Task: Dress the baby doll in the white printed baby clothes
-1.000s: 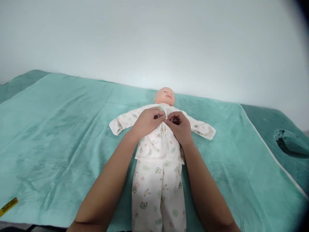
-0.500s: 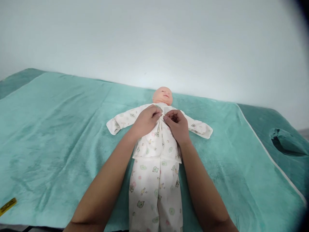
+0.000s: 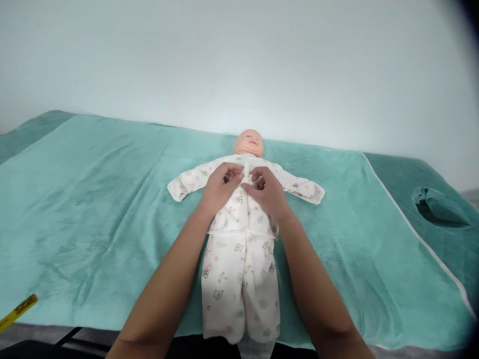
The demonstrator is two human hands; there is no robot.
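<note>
A baby doll (image 3: 249, 142) lies on its back on a teal towel (image 3: 105, 199), head toward the wall. It wears a white printed shirt (image 3: 239, 214) with sleeves spread out and matching white trousers (image 3: 239, 284). My left hand (image 3: 220, 188) and my right hand (image 3: 266, 192) meet on the doll's chest just below the neck. Both have their fingers curled and pinch the front edges of the shirt together at the middle. The fabric between the fingertips is partly hidden by my fingers.
The towel covers a teal padded table whose face hole (image 3: 439, 208) shows at the right. A white wall runs behind. A yellow tape strip (image 3: 17, 312) lies at the lower left, near the table's front edge.
The view has shifted, so the doll sits a little higher and its trouser ends now show. Both hands stay pinched on the shirt front and have crept slightly toward the neck.
</note>
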